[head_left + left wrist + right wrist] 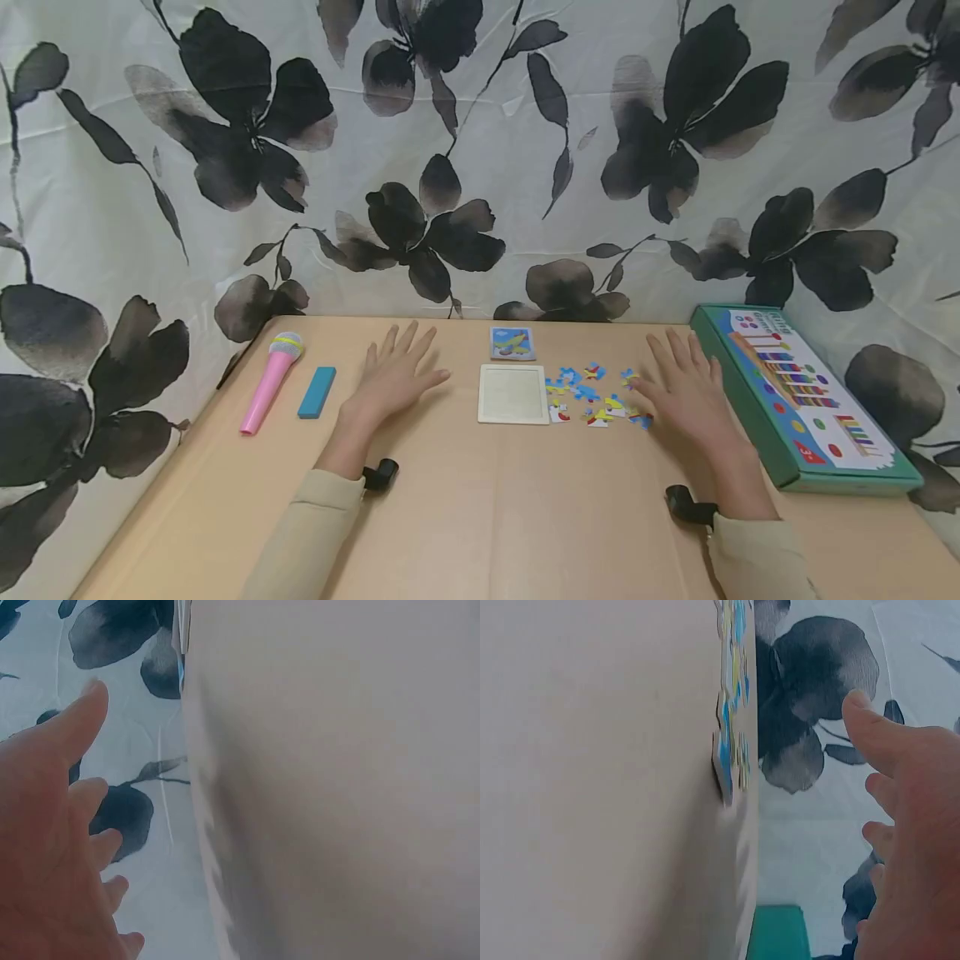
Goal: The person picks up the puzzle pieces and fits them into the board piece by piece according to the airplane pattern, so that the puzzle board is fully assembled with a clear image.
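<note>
Between the splayed, empty left hand (392, 379) and right hand (688, 392), small blue-and-yellow jigsaw pieces (586, 392) at right should suit edge pinches.

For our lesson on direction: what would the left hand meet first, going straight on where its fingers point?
Likely the floral cloth beyond the table; nothing else shows straight ahead of the left hand, though depth is unclear.

A pink microphone (272, 385) lies left, a green box (806, 400) right, floral cloth (517, 158) behind.
</note>
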`<state>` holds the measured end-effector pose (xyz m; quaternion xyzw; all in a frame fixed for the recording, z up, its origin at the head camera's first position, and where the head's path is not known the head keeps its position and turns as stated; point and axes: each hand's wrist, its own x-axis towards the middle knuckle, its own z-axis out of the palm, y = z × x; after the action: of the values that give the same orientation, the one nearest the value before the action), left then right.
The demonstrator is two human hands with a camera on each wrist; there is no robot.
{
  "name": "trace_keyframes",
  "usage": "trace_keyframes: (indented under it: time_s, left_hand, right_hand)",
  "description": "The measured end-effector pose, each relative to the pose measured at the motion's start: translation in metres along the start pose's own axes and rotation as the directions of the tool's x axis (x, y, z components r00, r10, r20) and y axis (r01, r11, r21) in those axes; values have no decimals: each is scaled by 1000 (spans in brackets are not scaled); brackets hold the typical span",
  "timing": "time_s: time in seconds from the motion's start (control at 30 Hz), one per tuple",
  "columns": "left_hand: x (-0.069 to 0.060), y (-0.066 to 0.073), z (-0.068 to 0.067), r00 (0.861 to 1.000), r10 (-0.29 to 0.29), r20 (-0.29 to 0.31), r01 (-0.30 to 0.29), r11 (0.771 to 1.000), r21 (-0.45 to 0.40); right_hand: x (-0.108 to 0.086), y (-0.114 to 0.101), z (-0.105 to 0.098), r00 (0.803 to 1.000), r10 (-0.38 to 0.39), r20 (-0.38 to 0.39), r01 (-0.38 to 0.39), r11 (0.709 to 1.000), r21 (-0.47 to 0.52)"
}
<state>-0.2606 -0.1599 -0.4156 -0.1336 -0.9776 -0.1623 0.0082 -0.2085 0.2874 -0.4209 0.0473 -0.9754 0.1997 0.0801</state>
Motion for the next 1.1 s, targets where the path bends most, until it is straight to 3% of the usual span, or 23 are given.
trace_keyframes:
  time_s: [0.27, 0.47, 0.77, 0.97, 1.1]
  left_hand:
    - [-2, 12, 3, 997, 50, 60, -50, 999, -4]
    - [-1, 13, 12, 992, 60, 111, -64, 997, 33]
    - [-4, 44, 10, 965, 129, 226, -148, 987, 69]
    - [-2, 52, 16, 948, 160, 274, -179, 983, 47]
    - [-2, 55, 15, 946, 161, 281, -174, 985, 20]
  right_hand:
    - [16, -22, 4, 999, -29, 42, 30, 999, -25]
    - [26, -40, 6, 992, -84, 90, 83, 996, 13]
    - [40, -65, 17, 983, -176, 58, 171, 982, 81]
    - [47, -71, 29, 976, -209, 68, 204, 976, 75]
    - [49, -70, 34, 970, -229, 84, 219, 969, 114]
